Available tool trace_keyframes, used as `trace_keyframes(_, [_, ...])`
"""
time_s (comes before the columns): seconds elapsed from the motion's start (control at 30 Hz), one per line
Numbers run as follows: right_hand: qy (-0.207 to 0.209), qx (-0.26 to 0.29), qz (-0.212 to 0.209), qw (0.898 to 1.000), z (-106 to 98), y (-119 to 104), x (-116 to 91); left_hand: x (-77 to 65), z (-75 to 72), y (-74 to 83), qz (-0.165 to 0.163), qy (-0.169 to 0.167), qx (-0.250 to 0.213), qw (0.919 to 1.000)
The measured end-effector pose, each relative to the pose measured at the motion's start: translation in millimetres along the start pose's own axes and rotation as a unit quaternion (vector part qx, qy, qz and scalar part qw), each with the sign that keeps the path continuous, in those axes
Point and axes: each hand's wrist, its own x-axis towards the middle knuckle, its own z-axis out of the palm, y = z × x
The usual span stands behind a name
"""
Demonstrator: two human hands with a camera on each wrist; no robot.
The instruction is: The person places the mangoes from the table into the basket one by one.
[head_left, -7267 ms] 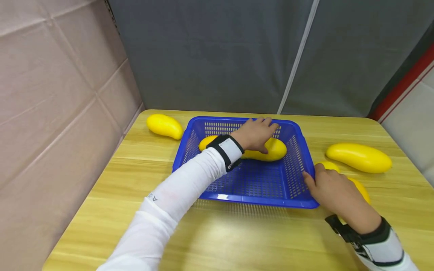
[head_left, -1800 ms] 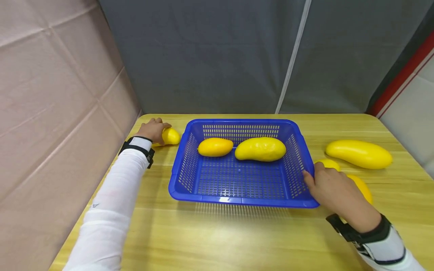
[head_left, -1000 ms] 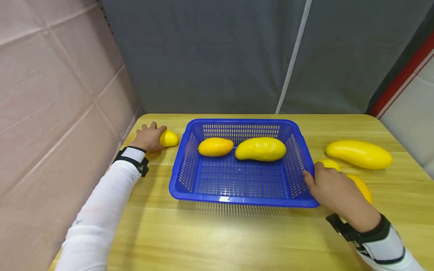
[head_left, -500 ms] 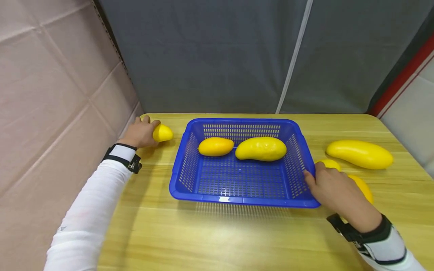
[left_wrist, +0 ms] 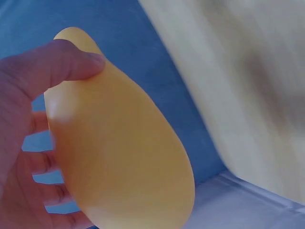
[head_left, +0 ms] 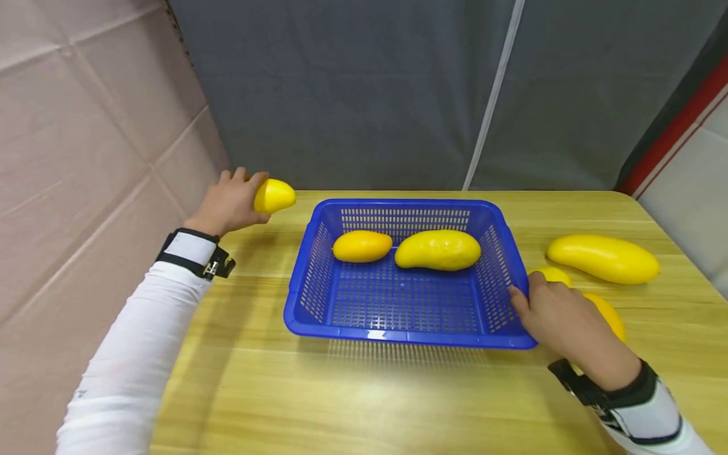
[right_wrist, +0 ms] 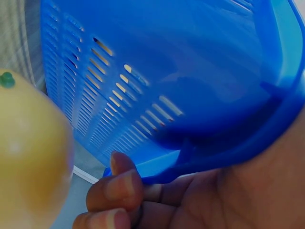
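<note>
At the far left, my left hand (head_left: pixel 230 202) grips a smooth yellow mango (head_left: pixel 275 196) and holds it up over the table's back corner. In the left wrist view the thumb lies across the narrow end of this mango (left_wrist: pixel 126 152), with the fingers around its side. My right hand (head_left: pixel 569 325) holds the right rim of a blue plastic basket (head_left: pixel 404 337), its fingers curled under the edge in the right wrist view. Inside the basket, a small orange-yellow mango (head_left: pixel 362 246) lies left of a longer, bumpy yellow mango (head_left: pixel 438 250).
A long yellow mango (head_left: pixel 604 259) lies on the wooden table (head_left: pixel 364 398) at right. Two more yellow fruits, one small mango (head_left: pixel 550 275) and one orange-yellow mango (head_left: pixel 608 316), are partly hidden by the right hand. A grey curtain (head_left: pixel 352 95) hangs behind the table.
My left hand has left the long mango in the basket, moved to the far-left mango, gripped it and lifted it off the table. My right hand stays on the basket rim.
</note>
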Motion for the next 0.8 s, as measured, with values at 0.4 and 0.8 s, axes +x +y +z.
trace_keyframes(0.4, [-0.010,0.003,0.001,1.000,-0.5,0.4,1.2,4.2,-34.3,45.5,0.039,0.023,0.013,0.9989])
trace_keyframes(0.8, [-0.008,0.000,0.002,1.000,-0.6,0.4,0.7,12.6,-48.1,78.0,0.061,0.008,0.014,0.9980])
